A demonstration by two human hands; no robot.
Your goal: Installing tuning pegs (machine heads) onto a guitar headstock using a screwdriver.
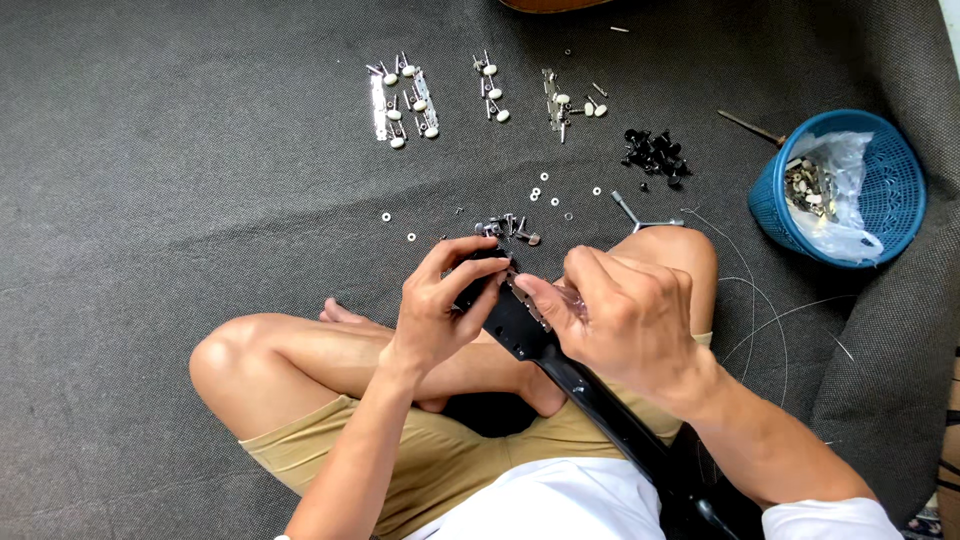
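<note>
left hand (437, 300) grips the black guitar headstock (505, 318), held over the person's crossed legs. right hand (625, 320) has fingers closed around a small tool, tip pressed at the headstock's right edge. tuning machines (403, 98) lie far left on the carpet (180, 180), blue basket (880, 180) far right.

Only packaging here is a clear crinkly plastic bag (838, 190) over at about 2 o'clock on the floor; it's sitting inside a round blue mesh basket (890, 170), scrunched open, with small metal bits showing through; no labels, signs or screens anywhere.
</note>
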